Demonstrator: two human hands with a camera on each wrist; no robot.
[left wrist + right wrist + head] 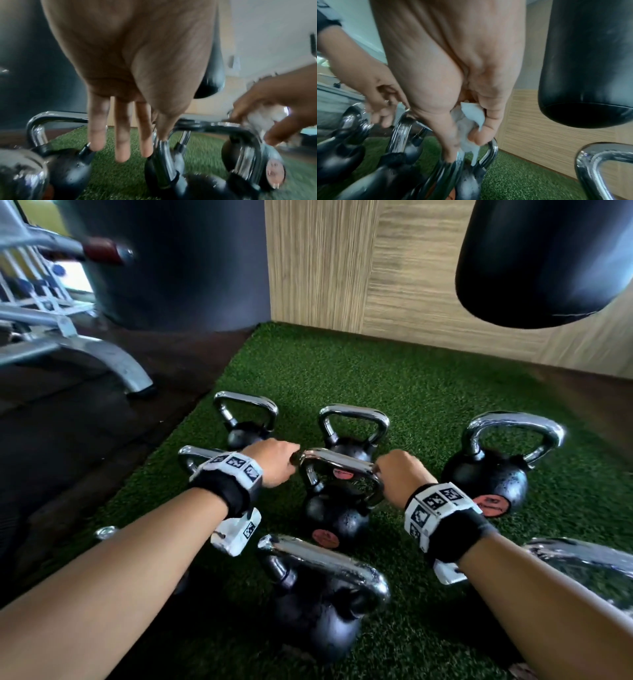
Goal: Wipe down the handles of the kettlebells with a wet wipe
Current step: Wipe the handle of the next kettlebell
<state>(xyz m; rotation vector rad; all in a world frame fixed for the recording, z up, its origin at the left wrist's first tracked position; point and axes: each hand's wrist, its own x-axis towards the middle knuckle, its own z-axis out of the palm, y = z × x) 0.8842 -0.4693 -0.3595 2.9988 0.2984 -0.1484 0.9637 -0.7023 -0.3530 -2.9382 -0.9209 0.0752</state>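
Several black kettlebells with chrome handles stand on green turf. My hands are on the handle of the middle kettlebell. My left hand holds its left corner. In the left wrist view the thumb lies on the chrome and three fingers hang straight. My right hand grips the right corner with a white wet wipe bunched between thumb and fingers. The wipe also shows pressed on the chrome in the left wrist view.
More kettlebells ring the middle one: back left, back centre, right, near. A black punching bag hangs at upper right before a wood wall. A grey machine frame stands left on dark floor.
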